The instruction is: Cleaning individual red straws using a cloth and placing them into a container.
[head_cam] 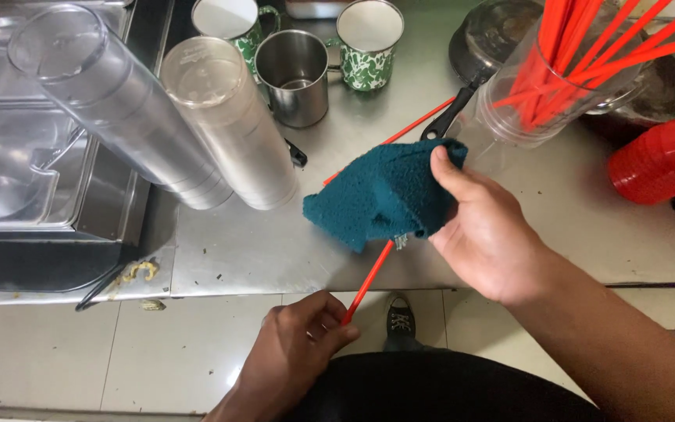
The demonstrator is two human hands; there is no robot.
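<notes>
— Teal terry, that's the cloth (pixel 384 191): the right hand (pixel 486 234) has it folded round the long red straw (pixel 369 281), thumb on the far side and fingers closed underneath, so the fabric wraps the straw rather than lying flat against it.

— And the left hand (pixel 298 348)?

— Closed in a pinch on the straw's near end, down past the edge of the steel counter (pixel 275 250). That grip seems to steady the straw from one end while the cloth covers its middle. The far end pokes out beyond the cloth, slanting over the counter towards the dark pan handle (pixel 448 116).

— Where are the other straws?

— Far right, bundled upright in a clear plastic jar (pixel 525 109), red like the one in hand (a jar keeps such long thin things from rolling off). Just right of it lies a red ribbed tube (pixel 662 160).

— The left side looks crowded.

— Two tall stacks of clear plastic cups (pixel 173 117) lean there, nested to save room, beside a steel tray (pixel 33 164) sunk into the counter. Behind them stand a plain steel mug (pixel 294 74) and two green-patterned enamel mugs (pixel 369 47), mouths up. Below the counter edge there's pale floor tile (pixel 119 352) and the toe of a dark sneaker (pixel 401 319).
</notes>
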